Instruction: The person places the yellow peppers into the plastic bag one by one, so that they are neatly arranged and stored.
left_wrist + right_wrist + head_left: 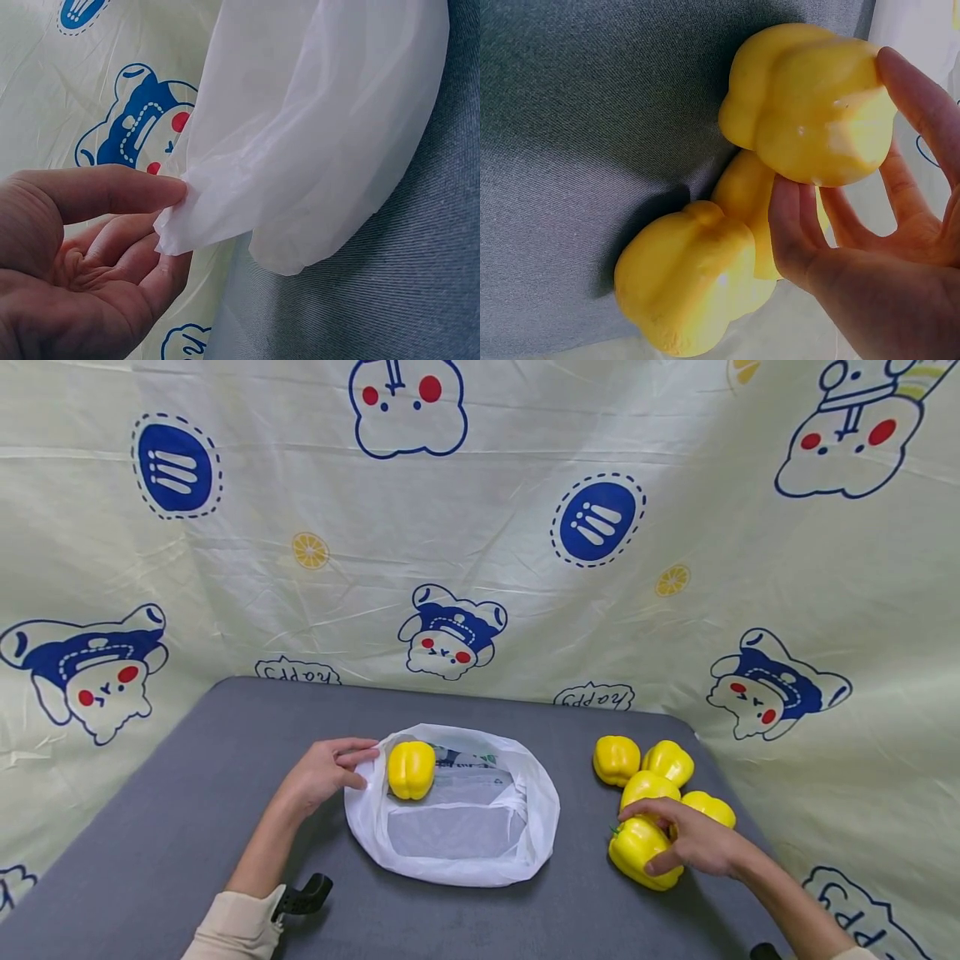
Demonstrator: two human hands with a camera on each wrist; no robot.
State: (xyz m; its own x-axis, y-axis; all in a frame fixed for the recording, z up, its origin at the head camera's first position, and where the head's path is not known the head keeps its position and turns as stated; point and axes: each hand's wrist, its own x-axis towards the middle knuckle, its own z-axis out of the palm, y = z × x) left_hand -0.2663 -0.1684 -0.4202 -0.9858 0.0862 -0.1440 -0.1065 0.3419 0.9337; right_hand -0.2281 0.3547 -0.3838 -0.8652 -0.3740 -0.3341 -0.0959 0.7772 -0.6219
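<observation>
Grey table (195, 810), nearest pepper (637, 856), stem (616, 832) leftward

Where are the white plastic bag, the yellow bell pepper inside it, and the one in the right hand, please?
White plastic bag (465, 872), head view: near rim.
Bagged yellow bell pepper (411, 770), head view: lobed side.
Gripped pepper (810, 105), right wrist view: lobed side.

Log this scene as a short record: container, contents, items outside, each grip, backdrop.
Container: white plastic bag, mouth open, on the gray table
Inside: one yellow pepper, toward the bag's left side
Outside: five visible yellow peppers, clustered right of the bag
Left grip: left hand pinches the bag's rim
Right grip: right hand holds the front pepper of that cluster
Backdrop: printed cloth
</observation>
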